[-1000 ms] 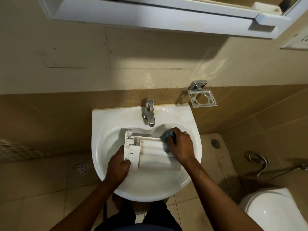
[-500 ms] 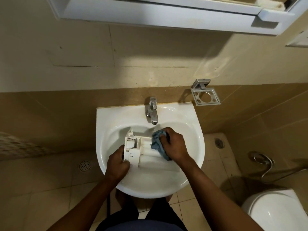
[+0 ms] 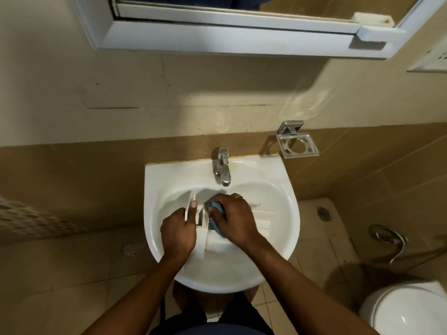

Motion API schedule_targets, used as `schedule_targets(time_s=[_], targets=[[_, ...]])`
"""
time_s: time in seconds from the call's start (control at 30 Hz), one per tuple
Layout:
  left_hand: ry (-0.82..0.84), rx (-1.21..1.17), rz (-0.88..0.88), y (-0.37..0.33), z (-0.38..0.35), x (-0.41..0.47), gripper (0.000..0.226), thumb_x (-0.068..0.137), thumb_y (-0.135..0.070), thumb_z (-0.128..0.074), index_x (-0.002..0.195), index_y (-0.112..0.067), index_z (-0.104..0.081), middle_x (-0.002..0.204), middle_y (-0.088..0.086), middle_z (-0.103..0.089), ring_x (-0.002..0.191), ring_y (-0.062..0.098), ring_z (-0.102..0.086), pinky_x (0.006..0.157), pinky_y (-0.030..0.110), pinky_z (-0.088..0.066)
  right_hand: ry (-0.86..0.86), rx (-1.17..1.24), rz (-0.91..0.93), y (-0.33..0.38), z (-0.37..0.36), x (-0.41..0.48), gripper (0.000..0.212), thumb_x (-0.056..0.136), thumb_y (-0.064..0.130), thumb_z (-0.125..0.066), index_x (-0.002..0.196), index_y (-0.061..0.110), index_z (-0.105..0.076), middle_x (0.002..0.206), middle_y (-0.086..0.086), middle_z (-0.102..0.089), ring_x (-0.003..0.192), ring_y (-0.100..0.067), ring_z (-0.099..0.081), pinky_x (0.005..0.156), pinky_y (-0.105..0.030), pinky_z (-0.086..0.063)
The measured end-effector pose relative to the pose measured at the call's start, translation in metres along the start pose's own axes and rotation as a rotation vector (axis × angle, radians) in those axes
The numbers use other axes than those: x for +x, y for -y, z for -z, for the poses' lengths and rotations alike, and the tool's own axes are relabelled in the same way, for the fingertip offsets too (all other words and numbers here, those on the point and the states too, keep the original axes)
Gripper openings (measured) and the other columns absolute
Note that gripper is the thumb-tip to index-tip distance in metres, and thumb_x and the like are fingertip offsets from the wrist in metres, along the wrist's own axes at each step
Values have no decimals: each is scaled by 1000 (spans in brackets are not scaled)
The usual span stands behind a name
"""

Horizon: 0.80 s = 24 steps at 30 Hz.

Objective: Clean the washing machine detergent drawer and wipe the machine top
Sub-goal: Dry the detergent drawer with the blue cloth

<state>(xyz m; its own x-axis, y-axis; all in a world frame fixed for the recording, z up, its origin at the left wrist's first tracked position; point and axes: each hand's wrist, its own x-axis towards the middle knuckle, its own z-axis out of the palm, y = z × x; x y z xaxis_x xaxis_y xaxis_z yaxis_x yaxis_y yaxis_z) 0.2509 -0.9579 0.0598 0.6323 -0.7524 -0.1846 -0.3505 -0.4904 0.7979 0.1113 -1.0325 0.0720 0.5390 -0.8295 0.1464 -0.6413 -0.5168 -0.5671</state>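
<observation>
A white plastic detergent drawer (image 3: 262, 220) lies across the bowl of a white wash basin (image 3: 287, 189). My left hand (image 3: 179, 229) grips the drawer's front panel at its left end, thumb up along the panel. My right hand (image 3: 234, 218) is closed on a crumpled blue cloth (image 3: 214, 209) and presses it into the drawer's compartments near the left end. Both hands hide most of the drawer; only its right end and a strip by the front panel show.
A chrome tap (image 3: 222, 166) stands at the back of the basin, with no water seen running. A metal holder (image 3: 297, 142) is fixed to the wall at the right. A toilet (image 3: 406, 310) sits at the lower right, a mirror cabinet (image 3: 229, 27) hangs above.
My right hand has slid the blue cloth leftward along the drawer, from its right part toward the front panel. My left hand has kept its hold; the drawer has tilted a little.
</observation>
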Motion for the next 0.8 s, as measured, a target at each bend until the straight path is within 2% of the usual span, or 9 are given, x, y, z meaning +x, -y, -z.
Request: schedule_targets(time_s=[0.1, 0.2, 0.33, 0.4, 0.47, 0.53, 0.63, 0.73, 0.8], targets=[[-72, -63, -84, -12, 4, 0, 51, 102, -50, -47, 99, -10, -77, 99, 13, -77, 95, 29, -70, 87, 28, -44, 11, 49, 46, 18, -5, 5, 17, 96, 23, -59, 110, 22, -69, 97, 0, -73, 85, -22, -58, 78, -29, -42], [-72, -129, -117, -21, 8, 5, 43, 102, -42, -54, 108, -5, -76, 108, 14, -76, 105, 30, -69, 94, 26, -40, 42, 11, 58, 1, 16, 5, 23, 95, 27, -59, 116, 27, -68, 100, 2, -75, 84, -24, -61, 77, -32, -46], [-77, -83, -112, -18, 9, 8, 53, 100, -52, -49, 107, -8, -76, 100, 11, -77, 98, 28, -69, 93, 32, -46, 60, -131, -38, -45, 61, -12, 10, 90, 26, -63, 100, 29, -66, 84, 3, -74, 76, -29, -65, 67, -34, -46], [-90, -106, -63, -18, 12, 10, 61, 97, -59, -45, 93, -5, -74, 84, 7, -73, 83, 21, -65, 84, 31, -44, 5, -189, -148, -56, 75, -20, 4, 92, 23, -61, 94, 24, -64, 77, -2, -72, 73, -32, -65, 60, -33, -40], [-89, -95, -45, -22, 11, 11, 67, 95, -62, -42, 81, -2, -70, 69, 0, -65, 70, 13, -59, 79, 30, -40, -43, -171, -166, -45, 72, -17, 4, 93, 21, -61, 92, 23, -65, 75, -2, -72, 71, -33, -65, 60, -32, -36], [-90, -104, -48, -29, 7, 10, 63, 97, -60, -45, 81, -4, -70, 71, -3, -65, 70, 11, -57, 80, 31, -40, -24, -115, -64, -14, 52, -6, 6, 92, 22, -60, 93, 24, -65, 76, -2, -70, 71, -34, -62, 62, -36, -41], [-118, -156, -39, -31, 1, 17, 58, 100, -57, -48, 87, -7, -75, 86, 5, -73, 83, 19, -64, 86, 35, -47, 0, -76, 57, 31, 24, 2, 15, 92, 18, -58, 101, 24, -68, 85, -2, -71, 79, -29, -61, 72, -36, -44], [-101, -213, 44, -21, 11, 30, 65, 99, -58, -48, 67, -4, -65, 74, 15, -69, 77, 32, -66, 82, 45, -51, -15, -98, 144, 22, 42, -4, 25, 96, 26, -60, 119, 29, -69, 104, 5, -75, 94, -21, -63, 86, -34, -47], [-83, -176, 41, -15, 20, 35, 69, 98, -61, -47, 64, -2, -61, 68, 13, -64, 71, 28, -62, 77, 43, -49, -7, -125, 109, -8, 61, -14, 26, 99, 31, -60, 123, 28, -68, 103, 3, -76, 92, -21, -64, 84, -34, -49]])
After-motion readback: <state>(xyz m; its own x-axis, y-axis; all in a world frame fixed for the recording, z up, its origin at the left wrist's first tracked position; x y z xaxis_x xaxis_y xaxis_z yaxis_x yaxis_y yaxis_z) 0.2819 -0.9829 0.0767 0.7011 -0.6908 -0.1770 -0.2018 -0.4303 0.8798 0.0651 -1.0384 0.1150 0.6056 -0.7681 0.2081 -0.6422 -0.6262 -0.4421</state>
